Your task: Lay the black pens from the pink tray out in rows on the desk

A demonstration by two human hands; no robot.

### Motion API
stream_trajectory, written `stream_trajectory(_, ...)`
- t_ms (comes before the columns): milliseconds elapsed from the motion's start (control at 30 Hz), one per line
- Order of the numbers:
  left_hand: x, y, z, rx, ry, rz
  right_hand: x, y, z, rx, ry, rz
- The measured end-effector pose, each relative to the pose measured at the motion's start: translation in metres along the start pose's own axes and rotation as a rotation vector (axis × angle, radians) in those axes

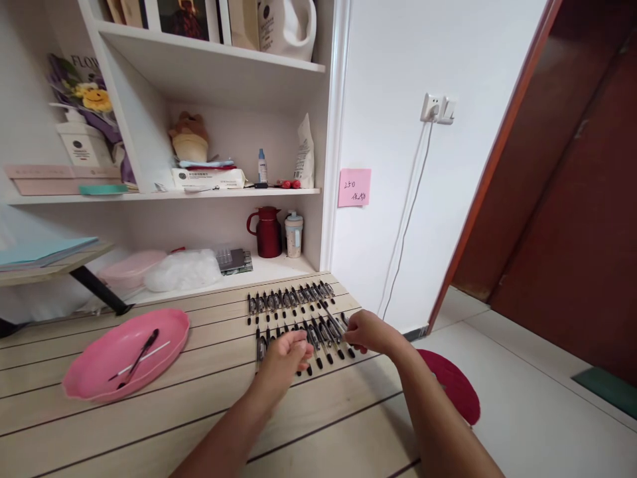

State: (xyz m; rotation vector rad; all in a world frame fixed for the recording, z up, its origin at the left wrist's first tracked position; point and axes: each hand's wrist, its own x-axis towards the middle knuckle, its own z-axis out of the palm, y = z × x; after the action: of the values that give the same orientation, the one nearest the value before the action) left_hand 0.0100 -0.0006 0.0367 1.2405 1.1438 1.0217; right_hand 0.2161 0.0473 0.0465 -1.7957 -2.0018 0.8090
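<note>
Centre of the frame, on the pale wooden table [149, 425] — two rows of black pens [291, 300]. Right hand [368, 332] just right of centre, fingertips pinched together on one slanted pen [332, 317] crossing the lower row. Left hand [284, 358] below centre, fingers curled over that row's near ends — grip impossible to tell. Lower left: pink tray [94, 372] with a spare pen [140, 354] and a white stick [160, 347].

Head view, downward onto near table [149, 425]
</note>
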Motion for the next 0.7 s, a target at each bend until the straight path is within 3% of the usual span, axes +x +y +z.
stream_trajectory(167, 0.005, -0.014, 0.025, -0.406, 0.018, -0.138, -0.017, -0.019, 0.037, 0.248, -0.181, -0.165)
stream_trajectory(267, 0.005, -0.019, 0.025, -0.517, 0.079, -0.198, -0.015, -0.011, 0.037, 0.291, -0.220, -0.214)
stream_trajectory(300, 0.003, -0.020, 0.023, -0.532, 0.091, -0.221, -0.011, -0.005, 0.031, 0.262, -0.172, -0.198)
stream_trajectory(433, -0.008, -0.026, 0.009, -0.498, 0.066, -0.268, 0.010, 0.025, 0.002, -0.074, 0.385, 0.088)
stream_trajectory(533, -0.017, -0.034, 0.001, -0.413, 0.050, -0.236, 0.025, 0.040, 0.002, -0.131, 0.426, 0.144)
stream_trajectory(700, -0.023, -0.045, -0.002, -0.361, -0.026, -0.191, 0.038, 0.046, 0.026, -0.174, 0.435, 0.156)
